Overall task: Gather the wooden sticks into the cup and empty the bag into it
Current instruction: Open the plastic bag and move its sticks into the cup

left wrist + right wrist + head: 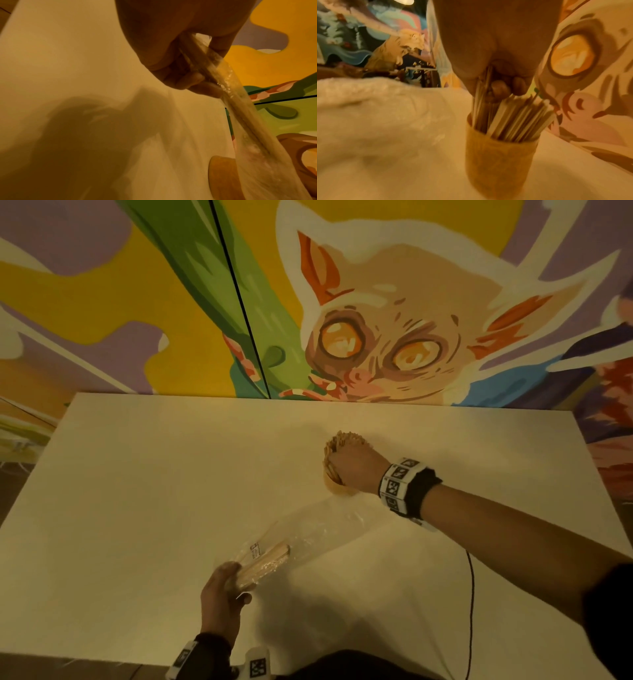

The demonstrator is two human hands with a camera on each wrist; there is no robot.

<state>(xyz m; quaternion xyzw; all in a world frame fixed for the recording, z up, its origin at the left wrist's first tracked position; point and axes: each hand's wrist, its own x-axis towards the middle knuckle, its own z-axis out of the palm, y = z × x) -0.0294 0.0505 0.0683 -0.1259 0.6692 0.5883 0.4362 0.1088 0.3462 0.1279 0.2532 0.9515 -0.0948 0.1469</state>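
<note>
Two hands are working at once. From the head view, your right hand (356, 465) is curling round a bunch of sticks (344, 440) and lowering it into the cup (337, 491), which is standing far right of centre on the white surface (137, 491). Your left hand (222, 583) is gripping the near end of the clear bag (284, 542), a few sticks lying inside it and its open mouth trailing towards the cup.

In the left wrist view, your fingers (197, 83) are pinching the bag (257, 135) shut round its sticks; keep that end raised so nothing slides out early.

In the right wrist view, your fingers (500, 89) are clamping a thin bundle beside the sticks (522, 115) already crowding the cup (496, 162). Ease the bundle down upright into the free gap; pushing sideways could tip the cup.
</note>
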